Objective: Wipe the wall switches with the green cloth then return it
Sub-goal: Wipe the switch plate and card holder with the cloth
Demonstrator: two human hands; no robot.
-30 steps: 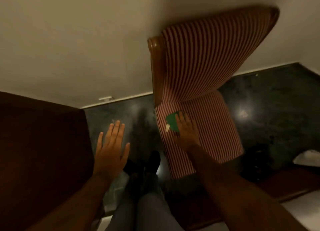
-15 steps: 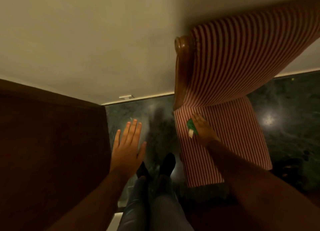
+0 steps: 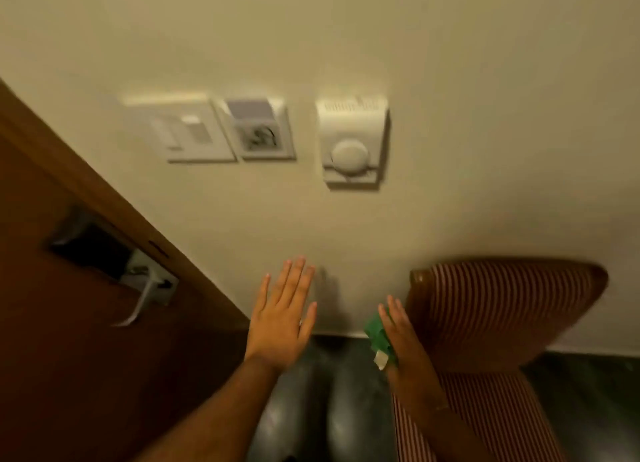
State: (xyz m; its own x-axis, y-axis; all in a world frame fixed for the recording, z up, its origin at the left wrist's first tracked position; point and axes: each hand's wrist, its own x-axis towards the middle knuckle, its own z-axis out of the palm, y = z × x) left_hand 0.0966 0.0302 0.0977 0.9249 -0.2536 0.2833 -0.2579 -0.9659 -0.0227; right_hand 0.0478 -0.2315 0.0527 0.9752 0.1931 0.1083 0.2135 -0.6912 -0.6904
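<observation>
On the cream wall ahead hang a white switch plate [image 3: 187, 132], a grey-faced socket plate [image 3: 259, 131] beside it, and a white dial unit [image 3: 351, 143] to the right. My right hand [image 3: 403, 337] holds the green cloth [image 3: 377, 333], with a white tag hanging from it, low beside the chair and well below the plates. My left hand [image 3: 282, 323] is flat and spread, holding nothing, in front of the wall beneath the socket.
A brown wooden door [image 3: 69, 340] with a metal lever handle [image 3: 145, 292] fills the left. A red-and-white striped chair [image 3: 498, 312] stands against the wall at the right. Dark floor and my legs [image 3: 311, 409] are below.
My view has risen from the floor and chair seat to the wall plates. My right hand has lifted the green cloth off the chair seat; my left hand stays spread.
</observation>
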